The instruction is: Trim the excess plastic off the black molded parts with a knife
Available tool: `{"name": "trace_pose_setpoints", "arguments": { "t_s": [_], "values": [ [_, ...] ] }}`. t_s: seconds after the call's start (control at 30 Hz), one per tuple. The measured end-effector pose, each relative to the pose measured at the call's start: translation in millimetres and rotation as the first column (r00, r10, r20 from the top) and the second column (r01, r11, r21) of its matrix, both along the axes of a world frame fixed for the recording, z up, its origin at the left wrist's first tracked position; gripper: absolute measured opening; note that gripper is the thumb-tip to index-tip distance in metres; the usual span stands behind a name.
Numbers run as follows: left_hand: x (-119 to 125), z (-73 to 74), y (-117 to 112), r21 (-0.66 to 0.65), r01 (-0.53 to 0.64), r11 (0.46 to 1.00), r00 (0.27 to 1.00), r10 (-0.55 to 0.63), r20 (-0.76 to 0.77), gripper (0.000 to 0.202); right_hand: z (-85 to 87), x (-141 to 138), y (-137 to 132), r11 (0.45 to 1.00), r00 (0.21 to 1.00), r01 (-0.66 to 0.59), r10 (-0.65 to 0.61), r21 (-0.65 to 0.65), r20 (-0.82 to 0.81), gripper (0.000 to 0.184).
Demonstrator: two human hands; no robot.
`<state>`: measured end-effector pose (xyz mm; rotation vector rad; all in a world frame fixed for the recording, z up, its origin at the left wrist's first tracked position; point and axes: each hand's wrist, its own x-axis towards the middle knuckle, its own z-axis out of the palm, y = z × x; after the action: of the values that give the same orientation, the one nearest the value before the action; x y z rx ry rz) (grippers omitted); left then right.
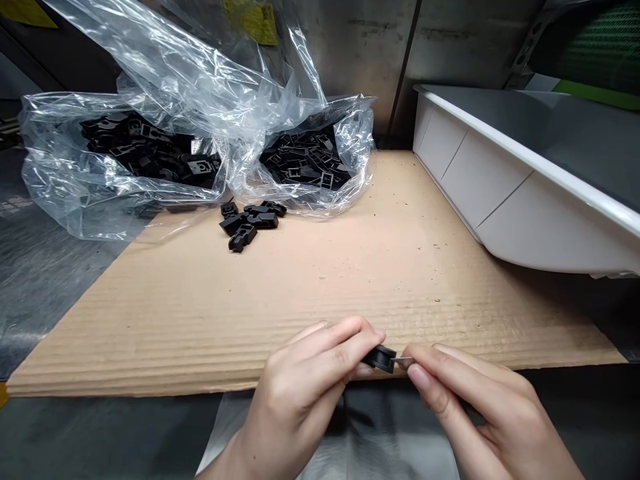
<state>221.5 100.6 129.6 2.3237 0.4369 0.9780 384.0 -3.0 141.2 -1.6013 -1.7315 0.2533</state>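
Observation:
My left hand (pixel 305 380) pinches a small black plastic part (pixel 381 359) between thumb and fingers, just over the near edge of the cardboard sheet (pixel 320 287). My right hand (pixel 475 400) is closed in a pinch on a thin silvery metal piece (pixel 403 361) whose tip touches the black part. A small heap of the same black parts (pixel 250 221) lies loose on the cardboard further back.
Two open clear plastic bags, one at the left (pixel 125 153) and one in the middle (pixel 310 163), hold many black parts. A white plastic bin (pixel 520 193) stands at the right, overlapping the cardboard. A metal wall closes the back.

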Motion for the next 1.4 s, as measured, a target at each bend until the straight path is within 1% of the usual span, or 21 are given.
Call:
{"name": "trace_pose_setpoints", "arguments": {
  "t_s": [0.13,0.23,0.37,0.47,0.6,0.7,0.8,0.9,1.0,1.07,1.13,1.17,1.23,1.27,1.3,1.33,1.37,1.4],
  "values": [
    [-1,-2.9,-1,-0.003,0.000,1.000,1.000,0.000,-0.008,0.030,1.0,-1,-1,0.999,0.999,-0.016,0.015,-0.036,-0.030,0.017],
    [-1,-3.3,-1,-0.013,0.007,1.000,1.000,-0.007,-0.012,0.030,1.6,-1,-1,0.998,0.999,-0.003,0.001,-0.059,-0.038,0.016],
    [-3,-1.3,-2,-0.011,0.018,1.000,1.000,-0.018,-0.009,0.028,2.1,2,-1,0.999,1.000,-0.015,0.015,-0.029,0.006,0.013],
    [-3,-1.7,-2,-0.003,0.018,1.000,1.000,-0.018,-0.010,0.028,1.3,2,-2,0.999,0.999,-0.029,0.030,-0.019,0.025,0.015],
    [-3,-4.4,-3,0.008,0.016,1.000,1.000,-0.016,-0.009,0.030,-0.6,2,0,1.000,0.998,-0.008,0.009,-0.018,0.061,0.017],
    [-3,-5.2,-4,0.007,0.010,1.000,1.000,-0.010,-0.008,0.030,-0.7,2,0,0.999,0.999,-0.009,0.012,-0.049,0.052,0.013],
    [-3,-5.0,-4,0.021,0.007,1.000,1.000,-0.007,-0.014,0.029,0.6,3,-1,0.996,0.999,-0.025,0.028,-0.084,0.039,0.019],
    [-2,-4.5,-3,0.032,0.000,1.000,1.000,0.001,-0.020,0.029,2.4,3,-2,0.993,0.999,-0.030,0.033,-0.114,0.027,0.020],
    [-1,-4.7,-2,0.036,0.007,0.999,1.000,-0.006,-0.020,0.029,4.6,5,-2,0.985,0.998,-0.055,0.050,-0.166,-0.036,0.020],
    [-1,-5.4,-2,0.032,0.020,0.999,1.000,-0.019,-0.023,0.029,7.5,8,1,0.968,0.992,-0.095,0.072,-0.232,-0.105,0.023],
    [-2,-6.5,-2,0.032,0.043,0.999,0.999,-0.042,-0.028,0.030,12.3,12,5,0.925,0.978,-0.162,0.102,-0.345,-0.184,0.030],
    [-2,-7.1,-2,0.029,0.051,0.998,0.998,-0.050,-0.032,0.031,15.1,13,7,0.881,0.966,-0.211,0.122,-0.423,-0.227,0.032],
    [-3,-8.1,-2,0.026,0.049,0.998,0.998,-0.049,-0.030,0.033,20.9,15,9,0.776,0.941,-0.302,0.152,-0.553,-0.301,0.031],
    [-4,-8.3,-2,0.023,0.042,0.999,0.999,-0.041,-0.026,0.033,23.2,15,10,0.736,0.934,-0.330,0.166,-0.591,-0.315,0.031],
    [-4,-8.2,-2,0.018,0.030,0.999,0.999,-0.029,-0.022,0.033,24.6,15,10,0.714,0.932,-0.344,0.180,-0.609,-0.315,0.031],
    [-4,-7.9,-2,0.011,0.018,1.000,1.000,-0.018,-0.022,0.033,24.9,15,8,0.717,0.934,-0.341,0.187,-0.608,-0.303,0.031],
    [-4,-7.3,-2,0.009,0.012,1.000,1.000,-0.012,-0.018,0.033,23.8,15,6,0.749,0.942,-0.319,0.183,-0.581,-0.282,0.030],
    [-4,-6.6,-2,0.006,0.008,1.000,1.000,-0.008,-0.015,0.032,21.2,14,3,0.797,0.952,-0.283,0.165,-0.534,-0.259,0.026]
  ]
}}
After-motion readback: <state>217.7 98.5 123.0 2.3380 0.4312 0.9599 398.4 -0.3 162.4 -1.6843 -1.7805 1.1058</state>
